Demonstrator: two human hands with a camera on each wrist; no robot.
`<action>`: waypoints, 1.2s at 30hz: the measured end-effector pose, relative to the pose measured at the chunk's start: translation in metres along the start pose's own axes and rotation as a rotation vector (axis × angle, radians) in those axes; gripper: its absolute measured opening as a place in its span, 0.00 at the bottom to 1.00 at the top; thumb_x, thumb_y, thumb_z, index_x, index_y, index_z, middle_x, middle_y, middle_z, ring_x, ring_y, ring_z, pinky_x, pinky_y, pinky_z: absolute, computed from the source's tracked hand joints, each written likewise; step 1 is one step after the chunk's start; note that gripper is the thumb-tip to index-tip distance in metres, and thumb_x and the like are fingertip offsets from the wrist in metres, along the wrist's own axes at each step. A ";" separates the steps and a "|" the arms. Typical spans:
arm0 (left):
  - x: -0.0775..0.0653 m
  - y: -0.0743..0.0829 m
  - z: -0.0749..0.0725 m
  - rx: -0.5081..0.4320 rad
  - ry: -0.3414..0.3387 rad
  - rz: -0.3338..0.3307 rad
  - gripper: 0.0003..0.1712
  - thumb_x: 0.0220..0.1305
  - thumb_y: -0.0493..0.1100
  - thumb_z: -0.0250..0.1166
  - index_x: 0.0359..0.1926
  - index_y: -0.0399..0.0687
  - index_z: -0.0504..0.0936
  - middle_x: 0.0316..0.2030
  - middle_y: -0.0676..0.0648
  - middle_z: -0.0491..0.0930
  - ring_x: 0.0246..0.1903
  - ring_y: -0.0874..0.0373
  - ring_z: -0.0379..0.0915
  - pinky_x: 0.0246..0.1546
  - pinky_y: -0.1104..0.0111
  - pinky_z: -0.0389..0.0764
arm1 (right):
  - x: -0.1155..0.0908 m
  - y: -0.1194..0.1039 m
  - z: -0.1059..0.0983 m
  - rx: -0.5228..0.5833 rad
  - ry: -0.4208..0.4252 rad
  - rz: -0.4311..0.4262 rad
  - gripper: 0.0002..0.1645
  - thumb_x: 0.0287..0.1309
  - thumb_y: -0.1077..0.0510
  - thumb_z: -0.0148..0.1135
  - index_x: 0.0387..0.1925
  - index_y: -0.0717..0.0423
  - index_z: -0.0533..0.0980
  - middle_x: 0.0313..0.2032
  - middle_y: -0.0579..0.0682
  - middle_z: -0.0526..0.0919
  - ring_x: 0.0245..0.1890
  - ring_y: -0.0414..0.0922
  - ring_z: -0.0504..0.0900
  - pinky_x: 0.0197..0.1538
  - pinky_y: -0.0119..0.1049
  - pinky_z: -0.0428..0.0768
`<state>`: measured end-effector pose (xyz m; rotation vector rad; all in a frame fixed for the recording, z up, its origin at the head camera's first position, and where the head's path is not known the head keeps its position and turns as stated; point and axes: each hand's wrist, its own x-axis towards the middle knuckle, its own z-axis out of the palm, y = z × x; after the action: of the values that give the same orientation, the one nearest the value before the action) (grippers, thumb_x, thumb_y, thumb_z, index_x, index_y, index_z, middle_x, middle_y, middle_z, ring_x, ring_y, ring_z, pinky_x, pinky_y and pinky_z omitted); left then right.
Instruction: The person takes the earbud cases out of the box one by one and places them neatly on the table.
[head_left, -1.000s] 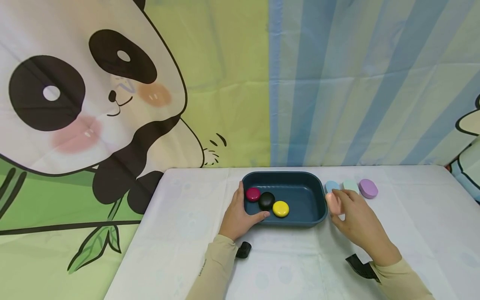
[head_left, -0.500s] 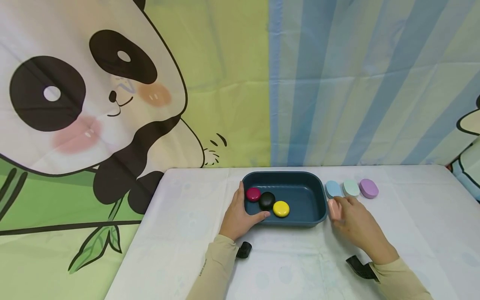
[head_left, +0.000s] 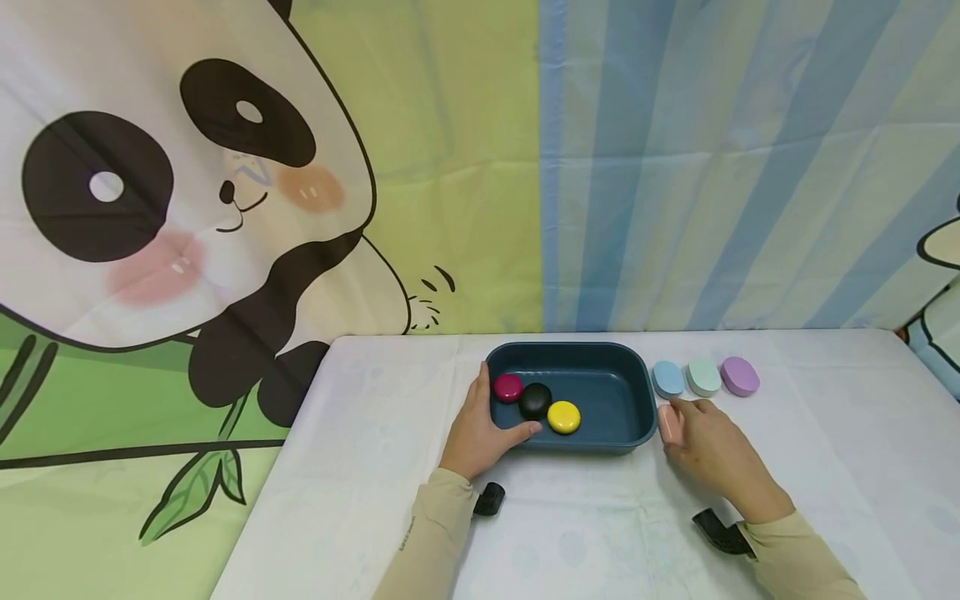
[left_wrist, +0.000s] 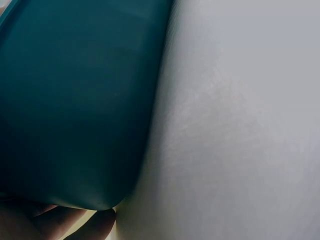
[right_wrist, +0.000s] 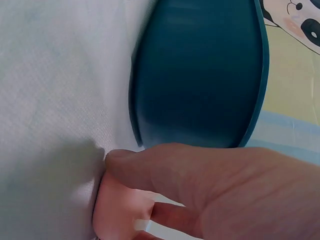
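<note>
A dark blue rectangular tray (head_left: pixel 600 392) stands on the table, holding a magenta disc (head_left: pixel 507 388), a black disc (head_left: pixel 535 402) and a yellow disc (head_left: pixel 564 417), all glossy and rounded. My left hand (head_left: pixel 480 433) grips its left end, thumb over the front rim and fingers along the outer side. Just right of the tray, my right hand (head_left: pixel 716 446) pinches a pink rounded piece (right_wrist: pixel 120 207) between thumb and fingers, down at the tablecloth. Behind this hand sit a light blue piece (head_left: pixel 667 379), a mint piece (head_left: pixel 703 377) and a purple piece (head_left: pixel 740 377) in a row.
A white cloth (head_left: pixel 577 533) covers the table. At its back edge hangs a fabric backdrop (head_left: pixel 465 167) with a panda and stripes. Each wrist wears a black strap piece, such as the left one (head_left: pixel 490 499).
My right hand has lowered the pink piece and drawn it slightly toward me, uncovering the light blue and mint pieces. My left hand and the tray stay in place.
</note>
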<state>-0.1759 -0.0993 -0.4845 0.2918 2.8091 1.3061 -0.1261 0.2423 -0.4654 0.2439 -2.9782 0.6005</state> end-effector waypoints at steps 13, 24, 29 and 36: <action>0.000 0.001 0.001 0.011 -0.001 -0.011 0.75 0.46 0.77 0.71 0.81 0.53 0.39 0.79 0.46 0.49 0.75 0.48 0.52 0.71 0.50 0.62 | 0.001 0.000 -0.002 0.003 -0.004 0.000 0.38 0.49 0.59 0.73 0.60 0.74 0.72 0.48 0.75 0.78 0.47 0.71 0.78 0.48 0.65 0.77; 0.000 0.001 0.000 0.008 0.003 -0.010 0.74 0.47 0.76 0.71 0.81 0.54 0.39 0.79 0.47 0.48 0.75 0.48 0.52 0.71 0.50 0.61 | 0.000 -0.016 -0.020 0.006 0.101 -0.020 0.32 0.58 0.58 0.70 0.58 0.75 0.72 0.52 0.77 0.75 0.52 0.73 0.74 0.51 0.67 0.75; 0.000 0.000 0.001 0.008 0.003 -0.010 0.74 0.47 0.76 0.71 0.81 0.54 0.39 0.79 0.47 0.48 0.75 0.48 0.52 0.71 0.49 0.62 | 0.003 -0.026 -0.025 -0.005 0.165 -0.066 0.29 0.59 0.60 0.68 0.57 0.74 0.74 0.51 0.76 0.76 0.52 0.70 0.75 0.52 0.65 0.76; 0.001 0.001 0.000 0.009 0.001 -0.010 0.75 0.46 0.77 0.71 0.81 0.53 0.39 0.79 0.47 0.48 0.75 0.48 0.52 0.71 0.50 0.61 | 0.011 -0.042 -0.030 0.033 0.186 -0.089 0.29 0.57 0.64 0.67 0.59 0.74 0.74 0.53 0.74 0.75 0.52 0.71 0.74 0.52 0.65 0.75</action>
<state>-0.1762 -0.0984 -0.4839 0.2773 2.8141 1.2929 -0.1274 0.2144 -0.4207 0.3035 -2.7652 0.6264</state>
